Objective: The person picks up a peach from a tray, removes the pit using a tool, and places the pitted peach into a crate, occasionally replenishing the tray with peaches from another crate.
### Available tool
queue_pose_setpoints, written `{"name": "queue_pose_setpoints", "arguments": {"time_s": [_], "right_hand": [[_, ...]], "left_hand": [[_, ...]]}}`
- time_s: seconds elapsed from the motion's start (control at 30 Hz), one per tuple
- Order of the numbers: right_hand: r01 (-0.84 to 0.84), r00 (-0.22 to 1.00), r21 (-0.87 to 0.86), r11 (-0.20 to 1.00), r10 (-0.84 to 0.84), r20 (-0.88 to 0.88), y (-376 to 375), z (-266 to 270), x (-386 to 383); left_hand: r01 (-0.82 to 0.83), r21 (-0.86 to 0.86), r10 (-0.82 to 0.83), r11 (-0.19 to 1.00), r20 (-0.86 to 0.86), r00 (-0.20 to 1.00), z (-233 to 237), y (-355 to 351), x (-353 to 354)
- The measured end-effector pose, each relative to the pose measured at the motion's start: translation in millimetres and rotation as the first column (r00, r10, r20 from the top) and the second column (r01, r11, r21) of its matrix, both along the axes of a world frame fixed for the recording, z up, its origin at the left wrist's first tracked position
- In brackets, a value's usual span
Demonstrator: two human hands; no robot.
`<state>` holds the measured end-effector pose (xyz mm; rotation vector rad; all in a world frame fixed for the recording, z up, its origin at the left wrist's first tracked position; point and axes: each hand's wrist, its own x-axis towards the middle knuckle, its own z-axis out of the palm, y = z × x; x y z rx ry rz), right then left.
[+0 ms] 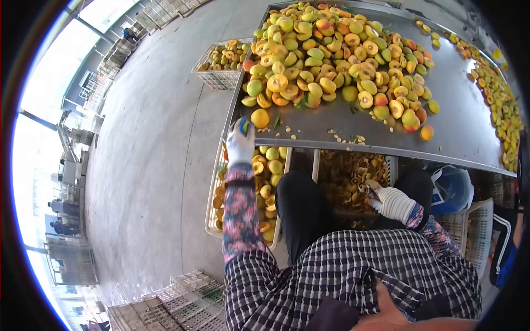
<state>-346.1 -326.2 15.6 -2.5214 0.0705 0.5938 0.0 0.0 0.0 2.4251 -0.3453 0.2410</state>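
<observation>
My left hand (pixel 241 142), in a white glove with blue showing at the fingers, is at the left front corner of the metal table (pixel 314 128). Its fingers are slightly bent and apart, just beside a single yellow peach (pixel 260 118); I see nothing held in them. Lower right, my right hand (pixel 393 203) wears a striped glove and hovers over a crate of brownish peach scraps (pixel 350 174). Its fingers are closed around something small and brownish that I cannot make out. Behind both hands, a large heap of halved peaches (pixel 331 60) covers the table.
A crate of peaches (pixel 270 165) stands below my left arm, another crate (pixel 221 78) beyond the table's left side. A blue bucket (pixel 452 190) and a white crate (pixel 479 234) are at the right. Stacked crates (pixel 165 306) stand lower left. More peaches (pixel 497 105) line the far edge.
</observation>
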Motion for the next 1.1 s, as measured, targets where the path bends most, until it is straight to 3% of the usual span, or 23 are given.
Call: {"name": "queue_pose_setpoints", "arguments": {"time_s": [0.07, 0.17, 0.2, 0.33, 0.37, 0.43, 0.47, 0.5, 0.53, 0.57, 0.63, 0.67, 0.7, 0.77, 0.83, 1.0, 1.07, 1.1], "right_hand": [[0.012, 1.000, 0.017, 1.000, -0.012, 0.019, 0.7, -4.1, -2.9], [0.036, 0.998, 0.059, 0.998, -0.039, 0.051, 0.8, -11.3, 1.1], [0.041, 0.998, 0.058, 0.997, -0.044, 0.045, -0.6, -7.4, 3.0], [0.082, 0.997, 0.087, 0.993, -0.082, 0.000, 1.6, 6.7, -1.0], [0.080, 0.996, 0.095, 0.992, -0.083, 0.022, -0.2, 6.5, -1.7], [0.079, 0.995, 0.118, 0.990, -0.086, 0.058, -2.7, 3.8, -5.5], [0.086, 0.993, 0.125, 0.988, -0.095, 0.069, -3.6, 4.5, -5.4], [0.091, 0.992, 0.136, 0.986, -0.102, 0.079, -4.2, 6.2, -4.0], [0.095, 0.990, 0.147, 0.985, -0.108, 0.087, -4.0, 7.7, -2.6], [0.103, 0.983, 0.169, 0.980, -0.126, 0.134, -2.4, 8.5, -1.2], [0.130, 0.983, 0.139, 0.982, -0.147, 0.113, 1.4, 14.7, 4.5], [0.130, 0.971, 0.207, 0.970, -0.167, 0.170, 3.5, 5.9, 8.6], [0.106, 0.950, 0.262, 0.959, -0.176, 0.259, 5.2, 6.0, 10.6], [0.085, 0.899, 0.349, 0.933, -0.223, 0.378, 7.3, 12.2, 16.9], [0.088, 0.860, 0.358, 0.929, -0.253, 0.444, 11.2, 29.0, 20.8], [0.148, 0.807, 0.318, 0.936, -0.300, 0.509, 13.4, 40.7, 23.3], [0.168, 0.762, 0.284, 0.944, -0.307, 0.570, 11.4, 28.9, 22.7], [0.177, 0.739, 0.268, 0.947, -0.308, 0.600, 10.9, 26.7, 23.1]], "left_hand": [[0.072, 0.166, -0.081, 0.983, 0.046, 0.996, -6.9, -30.9, 29.2], [0.048, 0.538, 0.126, 0.841, -0.282, 0.951, 3.2, -71.6, 68.8], [0.028, 0.636, 0.178, 0.771, -0.257, 0.950, 13.4, -83.6, 63.8], [-0.001, 0.584, 0.211, 0.812, -0.293, 0.933, 0.9, -95.8, 69.8], [0.008, 0.554, 0.158, 0.832, -0.250, 0.955, -10.3, -89.9, 76.1], [-0.047, 0.090, 0.075, 0.995, -0.331, 0.941, -32.7, -74.6, 86.6], [-0.130, -0.466, -0.125, 0.875, -0.477, 0.870, -61.7, -65.5, 103.1], [-0.235, -0.728, -0.333, 0.644, -0.544, 0.770, -22.3, -63.1, 75.6], [-0.243, -0.891, -0.565, 0.383, -0.434, 0.701, -1.5, -61.2, 50.9], [-0.286, -0.954, -0.740, 0.085, -0.253, 0.624, 12.9, -61.8, 26.8], [-0.297, -0.952, -0.841, -0.074, -0.100, 0.532, 40.0, -67.1, -21.7], [-0.361, -0.927, -0.843, -0.101, -0.112, 0.526, 50.1, -75.1, -44.1], [-0.459, -0.879, -0.891, -0.130, -0.100, 0.444, 50.1, -82.4, -58.6], [-0.524, -0.845, -0.845, -0.110, -0.198, 0.497, 48.8, -111.4, -94.7], [-0.470, -0.882, -0.838, -0.039, -0.228, 0.496, 24.1, -133.6, -119.3], [-0.491, -0.871, -0.875, -0.006, -0.233, 0.424, 26.8, -176.9, -180.7], [-0.138, -0.983, -0.819, 0.122, -0.178, 0.545, 24.7, -187.0, -195.7], [-0.258, -0.964, -0.844, 0.071, -0.196, 0.499, 26.3, -190.9, -196.7]]}}
